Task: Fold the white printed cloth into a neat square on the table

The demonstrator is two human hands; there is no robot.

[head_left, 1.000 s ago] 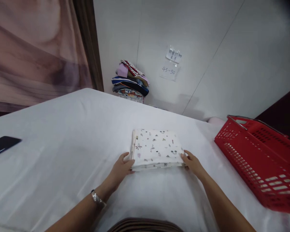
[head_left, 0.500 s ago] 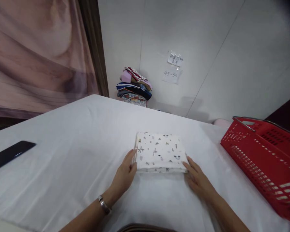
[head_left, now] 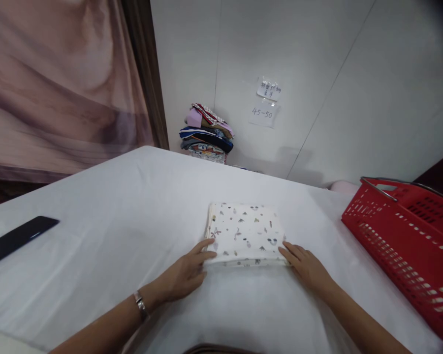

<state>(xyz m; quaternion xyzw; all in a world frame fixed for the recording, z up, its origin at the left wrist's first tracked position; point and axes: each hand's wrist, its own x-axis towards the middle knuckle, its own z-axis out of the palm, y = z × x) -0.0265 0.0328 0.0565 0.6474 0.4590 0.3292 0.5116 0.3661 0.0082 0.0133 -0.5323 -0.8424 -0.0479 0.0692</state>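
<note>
A folded white cloth [head_left: 245, 231] printed with small scattered motifs lies flat on the white-covered table in front of me. Its folded layers show along the near edge. At the near left corner, my left hand [head_left: 186, 270] rests two stretched fingertips on top of the cloth, its thumb apart and lower down. My right hand [head_left: 308, 268] touches the near right corner with extended fingers, and some of them are hidden. A metal bracelet [head_left: 141, 305] circles my left wrist.
To the right stands a red plastic basket [head_left: 402, 246] with a metal handle. A dark flat object [head_left: 20, 238] lies at the left of the white tablecloth [head_left: 114, 246]. Beyond the far edge is a stack of folded fabrics [head_left: 206, 130] against the wall, below handwritten paper signs [head_left: 263, 114].
My left hand has shifted from the cloth's left side onto its near left corner, with fingers now on top. The right hand stays at the near right corner, and the near edge looks slightly rearranged.
</note>
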